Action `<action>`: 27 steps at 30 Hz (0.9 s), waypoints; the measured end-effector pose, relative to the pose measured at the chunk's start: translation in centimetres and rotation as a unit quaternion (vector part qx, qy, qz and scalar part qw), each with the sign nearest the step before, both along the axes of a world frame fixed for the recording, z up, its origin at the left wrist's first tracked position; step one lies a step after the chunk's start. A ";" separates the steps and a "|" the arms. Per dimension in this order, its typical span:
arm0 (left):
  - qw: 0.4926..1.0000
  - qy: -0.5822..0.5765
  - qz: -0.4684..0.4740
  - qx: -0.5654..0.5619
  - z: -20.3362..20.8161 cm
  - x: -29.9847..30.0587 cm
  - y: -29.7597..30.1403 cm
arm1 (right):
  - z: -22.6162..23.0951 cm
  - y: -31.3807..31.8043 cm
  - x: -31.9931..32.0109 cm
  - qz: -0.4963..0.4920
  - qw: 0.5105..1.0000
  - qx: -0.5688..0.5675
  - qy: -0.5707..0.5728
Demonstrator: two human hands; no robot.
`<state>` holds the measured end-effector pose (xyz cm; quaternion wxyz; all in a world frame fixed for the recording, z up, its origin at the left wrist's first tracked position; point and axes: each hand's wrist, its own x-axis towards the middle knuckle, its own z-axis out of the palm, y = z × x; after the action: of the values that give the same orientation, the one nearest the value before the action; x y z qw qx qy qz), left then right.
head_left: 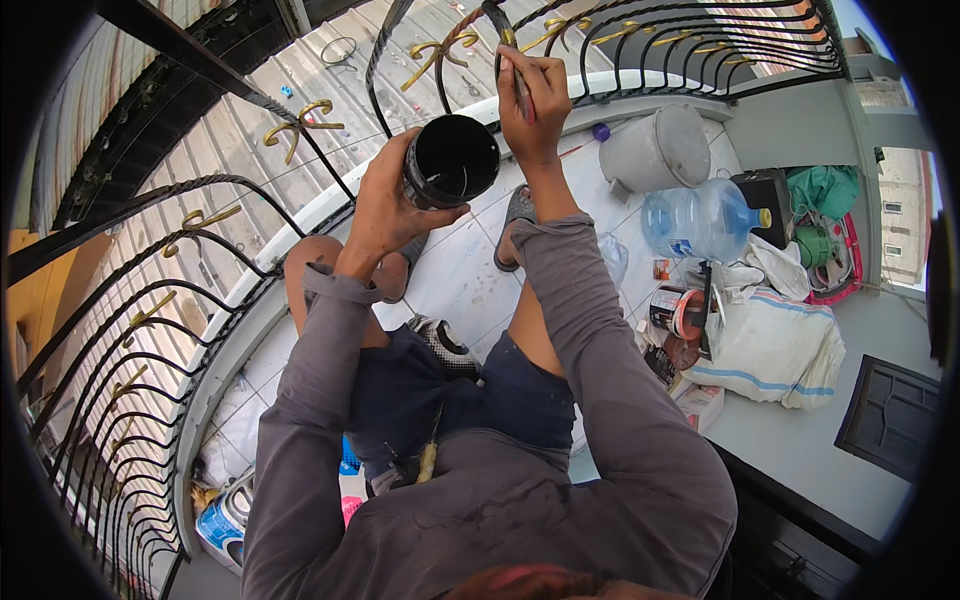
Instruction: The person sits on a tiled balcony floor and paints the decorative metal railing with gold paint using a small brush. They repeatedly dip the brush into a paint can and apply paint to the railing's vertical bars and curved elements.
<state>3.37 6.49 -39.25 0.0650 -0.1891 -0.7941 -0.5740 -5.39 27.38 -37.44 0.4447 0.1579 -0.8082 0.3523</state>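
My left hand [385,205] is wrapped round a black paint pot [452,150], tilted so its dark inside faces me. A thin pale line crosses the inside near the bottom. Just right of the pot, my right hand [543,112] grips a paintbrush [524,98] by its reddish-brown handle. The brush points up at a black bar of the curved metal railing [376,95]; I cannot tell if its bristles touch. Gold curled ornaments [440,50] sit along the railing. Another slim tool with a yellowish handle [428,462] lies against my dark shorts.
To the right on the white tiled floor stand a grey-white bucket [655,150], a large clear-blue water bottle [695,218] lying on its side, a red-and-black tin [677,311] and a white sack [785,345]. A purple cap [600,132] lies near the bucket. Beyond the railing is a corrugated roof [255,165].
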 end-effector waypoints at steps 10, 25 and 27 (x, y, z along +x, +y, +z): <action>1.000 -0.006 -0.014 0.005 0.6 0.0 0.2 | -0.1 0.3 -0.4 0.003 1.000 0.004 0.027; 0.999 -0.043 -0.005 0.013 1.3 0.4 -0.4 | -0.6 0.0 0.4 0.030 0.996 0.026 0.074; 1.000 -0.017 -0.001 0.012 1.2 0.4 -0.3 | -0.8 0.1 0.3 -0.008 1.000 0.005 0.024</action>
<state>3.79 6.16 -38.07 0.0533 -0.1792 -0.7879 -0.5867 -5.08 27.48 -38.21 0.4663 0.1623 -0.7999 0.3410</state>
